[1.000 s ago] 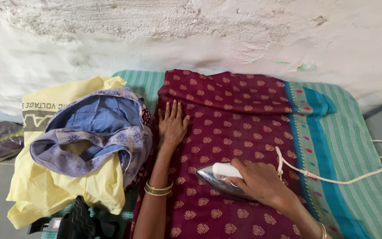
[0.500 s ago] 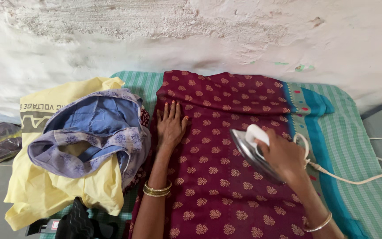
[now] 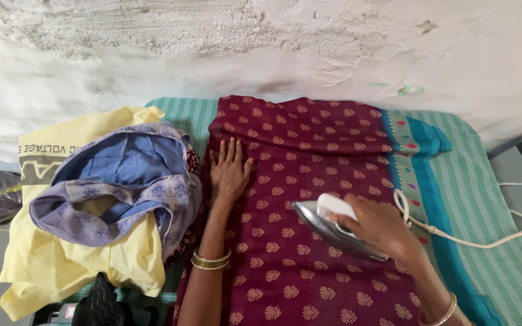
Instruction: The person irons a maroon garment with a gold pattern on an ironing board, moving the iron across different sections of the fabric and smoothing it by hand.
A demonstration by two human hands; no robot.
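Observation:
A maroon cloth [image 3: 309, 151] with small gold motifs and a teal border lies spread flat on a green striped ironing surface [image 3: 490, 199]. My left hand [image 3: 229, 172] presses flat on the cloth's left edge, fingers spread, with gold bangles on the wrist. My right hand [image 3: 382, 226] grips the white handle of an electric iron [image 3: 321, 220], whose metal soleplate rests on the cloth with its tip pointing left. The iron's white cord [image 3: 472, 241] trails off to the right.
A heap of clothes [image 3: 116, 187] sits to the left: blue and lavender garments on top of a yellow bag. Dark items [image 3: 101, 305] lie at the lower left. A rough whitewashed wall [image 3: 261, 48] runs behind the surface.
My right hand slid the iron up and to the right, then back down and leftward to the cloth's middle. My left hand has stayed pressed in place.

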